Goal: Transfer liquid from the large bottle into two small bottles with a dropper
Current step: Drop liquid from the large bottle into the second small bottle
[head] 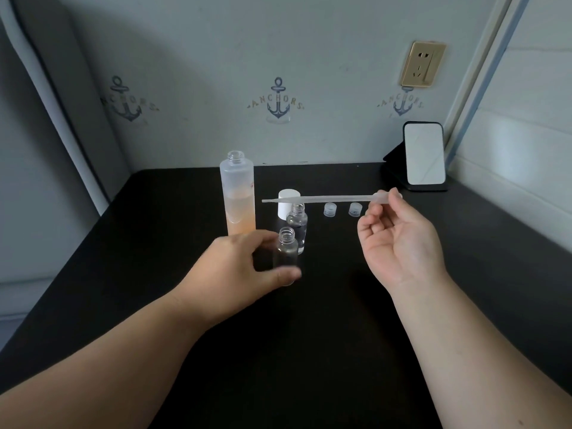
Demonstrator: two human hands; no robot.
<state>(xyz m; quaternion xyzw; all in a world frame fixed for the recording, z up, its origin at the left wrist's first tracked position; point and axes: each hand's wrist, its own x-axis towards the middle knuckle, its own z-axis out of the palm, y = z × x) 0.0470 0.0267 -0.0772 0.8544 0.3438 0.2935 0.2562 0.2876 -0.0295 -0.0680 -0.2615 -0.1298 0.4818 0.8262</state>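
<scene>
1. Your right hand [399, 239] pinches the bulb of the long translucent plastic dropper [325, 199], which lies level above the table; tip its nozzle downward first.
2. Your left hand [238, 267] wraps the nearer small clear empty bottle [286, 258]; keep it upright and steady.
3. Draw from the tall frosted open bottle of peach liquid [237, 196], just behind your left hand.
4. The second small clear bottle [297, 226] waits uncapped beside the white cap [289, 205].
</scene>
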